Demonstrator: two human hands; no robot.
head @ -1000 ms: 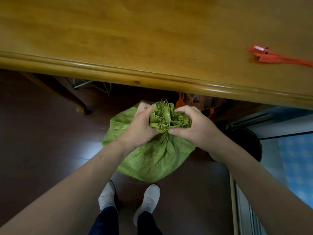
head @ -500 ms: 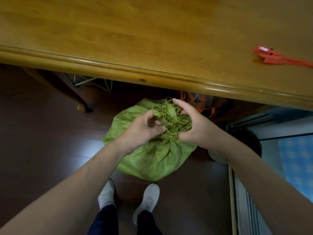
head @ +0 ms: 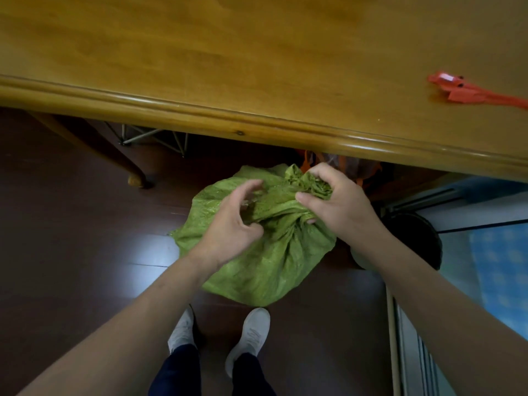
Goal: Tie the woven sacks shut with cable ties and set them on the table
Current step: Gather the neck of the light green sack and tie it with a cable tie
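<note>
Dark floor [head: 71,238] under a big wooden table [head: 200,52], and that's where our green sack [head: 265,267] sat: down on the floor just ahead of our shoes [head: 248,335], not up on the table. Our right hand [head: 340,207] had the bunched neck pinched in its curled fingers. The left hand [head: 231,224] was half-open against the fabric beside it, fingers loosely bent and gripping nothing as far as we could tell. We saw no tie on the neck, so we'd call it early days: mouth gathered, cinching and lifting both left to do. The red cable ties [head: 471,94] lay on the table, well apart from both hands, so one hand would've had to let go to fetch one. An orange bag [head: 360,167] was tucked under the table behind the sack, a dark bin [head: 414,241] stood near on the right, and the table edge overhung the way up.
</note>
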